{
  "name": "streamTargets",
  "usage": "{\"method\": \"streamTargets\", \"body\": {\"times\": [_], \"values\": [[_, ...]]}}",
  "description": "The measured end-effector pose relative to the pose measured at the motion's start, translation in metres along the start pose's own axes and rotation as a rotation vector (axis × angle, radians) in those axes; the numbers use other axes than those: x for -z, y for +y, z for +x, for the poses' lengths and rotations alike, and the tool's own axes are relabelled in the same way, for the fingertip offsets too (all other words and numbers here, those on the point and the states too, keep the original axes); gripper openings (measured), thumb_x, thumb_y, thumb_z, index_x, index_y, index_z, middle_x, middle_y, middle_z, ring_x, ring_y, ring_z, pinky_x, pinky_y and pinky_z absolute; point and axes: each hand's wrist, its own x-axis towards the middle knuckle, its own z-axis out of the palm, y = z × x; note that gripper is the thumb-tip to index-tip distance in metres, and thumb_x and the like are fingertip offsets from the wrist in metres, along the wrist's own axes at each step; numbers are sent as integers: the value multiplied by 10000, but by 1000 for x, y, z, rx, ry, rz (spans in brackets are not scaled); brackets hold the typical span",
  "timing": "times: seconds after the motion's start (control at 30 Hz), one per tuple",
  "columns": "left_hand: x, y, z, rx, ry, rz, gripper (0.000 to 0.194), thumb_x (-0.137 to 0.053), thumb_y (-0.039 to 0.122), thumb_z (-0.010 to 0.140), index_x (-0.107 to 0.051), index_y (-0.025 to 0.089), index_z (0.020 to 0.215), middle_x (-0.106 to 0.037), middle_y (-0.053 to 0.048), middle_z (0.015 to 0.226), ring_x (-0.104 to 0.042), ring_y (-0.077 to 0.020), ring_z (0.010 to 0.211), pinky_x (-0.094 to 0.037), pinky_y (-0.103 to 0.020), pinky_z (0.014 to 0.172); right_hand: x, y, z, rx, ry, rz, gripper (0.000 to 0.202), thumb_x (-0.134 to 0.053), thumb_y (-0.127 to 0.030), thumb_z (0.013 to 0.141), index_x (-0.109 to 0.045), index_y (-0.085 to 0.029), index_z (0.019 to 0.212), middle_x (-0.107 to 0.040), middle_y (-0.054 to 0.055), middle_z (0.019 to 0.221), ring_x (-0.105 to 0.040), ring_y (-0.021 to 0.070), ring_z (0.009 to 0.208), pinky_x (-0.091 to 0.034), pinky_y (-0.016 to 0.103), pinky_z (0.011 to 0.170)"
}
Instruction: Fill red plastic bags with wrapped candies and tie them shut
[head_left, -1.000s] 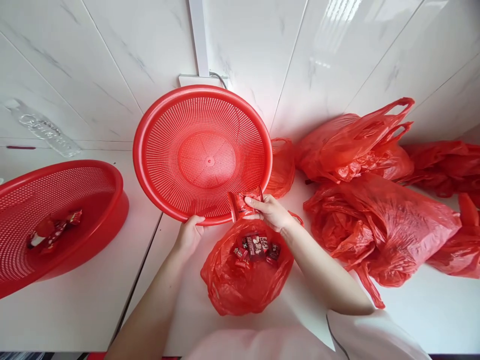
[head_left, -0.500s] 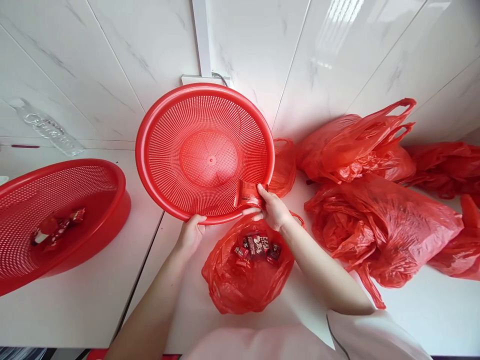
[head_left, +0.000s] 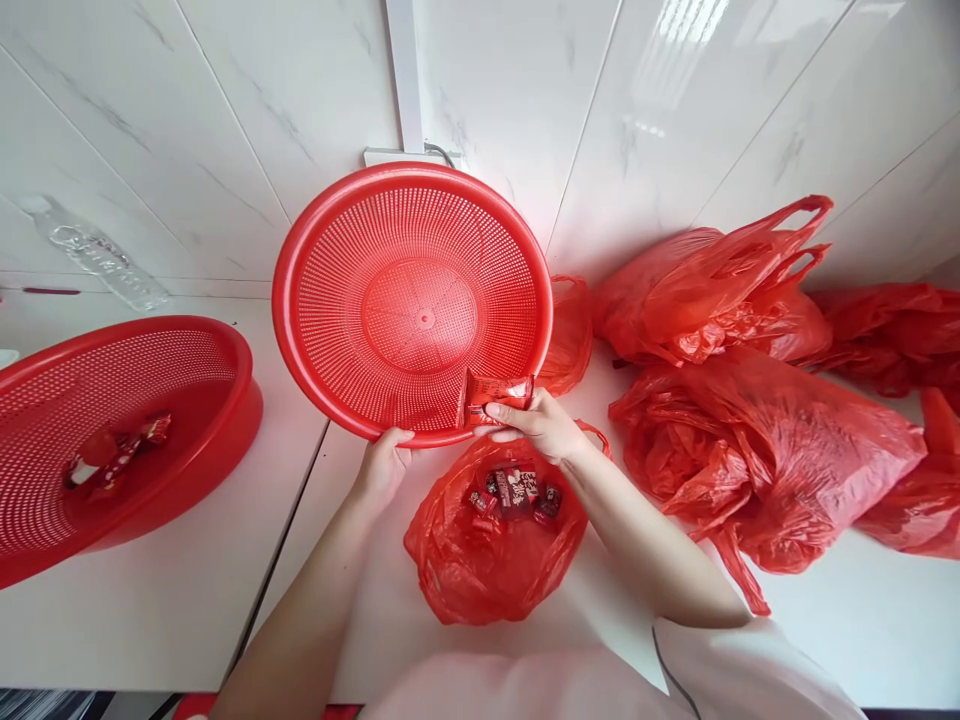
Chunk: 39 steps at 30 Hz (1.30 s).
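Observation:
A red plastic colander basket (head_left: 420,210) stands tilted toward me, its bottom bare apart from the snack packet at its near edge. My left hand (head_left: 382,468) is closed on the near rim, thumb over the edge. My right hand (head_left: 549,425) pinches a red-wrapped snack packet (head_left: 499,390) between thumb and fingers, just inside the basket's near right rim. Below the basket, an opened red plastic bag (head_left: 480,570) holds several small wrapped snacks (head_left: 516,490), dark brown and red.
At left a second red basket (head_left: 251,370) leans, with a few wrapped snacks (head_left: 116,460) inside. A clear plastic bottle (head_left: 101,255) lies by the wall. Several filled red bags (head_left: 780,450) crowd the table's right side. The tiled wall (head_left: 510,80) rises behind.
My right thumb has shifted down across the snack packet, which has turned flatter and moved slightly left. The tilted basket has moved very little; my left hand stays on its rim.

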Motion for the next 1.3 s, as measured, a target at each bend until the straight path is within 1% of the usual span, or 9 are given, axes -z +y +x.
{"method": "streamTargets", "body": {"times": [0.17, 0.27, 0.57, 0.77, 0.87, 1.0, 1.13, 1.2, 1.3], "values": [[-1, 0, 1, -11, -10, 0, 139, -638, 177, 697, -691, 154, 824, -696, -82, 977, -623, -276, 1053, -531, -387, 834, -3, -5, -1, -26, 75, -36, 451, -666, -553, 795, -678, -139, 975, -743, 93, 859, -710, 159, 598, -591, 225, 522], [0, -1, 1, -14, -4, -3, 116, -639, 182, 697, -689, 149, 797, -698, -90, 987, -621, -289, 1061, -531, -402, 836, -2, -9, -2, -50, 79, -67, 565, -519, -651, 850, -660, -104, 828, -726, 114, 719, -625, 128, 432, -533, 220, 403], [4, -5, 4, -13, -31, 1, 132, -619, 185, 727, -691, 147, 831, -693, -104, 1060, -605, -304, 1104, -528, -419, 856, -1, -10, -2, -46, 5, -63, 453, -713, -549, 745, -666, -102, 804, -726, 94, 709, -689, 147, 538, -562, 202, 469], [3, -5, 4, -2, -35, -8, 167, -613, 180, 724, -695, 129, 859, -710, -105, 989, -621, -294, 1080, -529, -408, 860, 1, -8, -5, 20, -56, -132, 419, -658, -526, 810, -647, -109, 857, -685, 36, 603, -628, 131, 407, -496, 188, 353], [2, -3, 3, -1, -52, 0, 161, -600, 184, 728, -694, 120, 842, -714, -109, 957, -635, -289, 1053, -530, -407, 857, 10, -17, -12, 3, -190, -220, 382, -676, -469, 815, -655, -101, 917, -716, 64, 713, -696, 161, 552, -580, 241, 498], [2, -3, 2, 8, -53, 9, 172, -591, 188, 729, -701, 122, 843, -709, -109, 966, -640, -281, 1031, -545, -389, 813, 23, -38, -23, -65, -503, -439, 360, -667, -372, 843, -668, -142, 1119, -740, 71, 867, -721, 176, 801, -595, 283, 720], [3, -4, 3, -18, -4, 13, 147, -623, 178, 710, -697, 157, 837, -693, -74, 1016, -641, -249, 1007, -555, -342, 759, 28, -54, -28, 112, -795, -732, 406, -651, -215, 838, -645, -233, 1243, -676, 49, 1201, -617, 187, 1139, -479, 308, 990], [3, -5, 3, -12, -8, 16, 94, -632, 187, 704, -685, 149, 772, -693, -71, 966, -647, -241, 977, -556, -343, 764, 28, -57, -29, 167, -816, -841, 480, -690, -179, 785, -638, -270, 1253, -620, 32, 1300, -544, 201, 1240, -408, 337, 1070], [3, -6, 4, -2, -21, 20, 86, -624, 198, 701, -677, 137, 729, -691, -67, 881, -656, -226, 908, -559, -350, 757, 30, -58, -33, 181, -661, -891, 538, -712, -234, 775, -599, -282, 1299, -588, 41, 1341, -538, 212, 1247, -404, 366, 1077]]}}
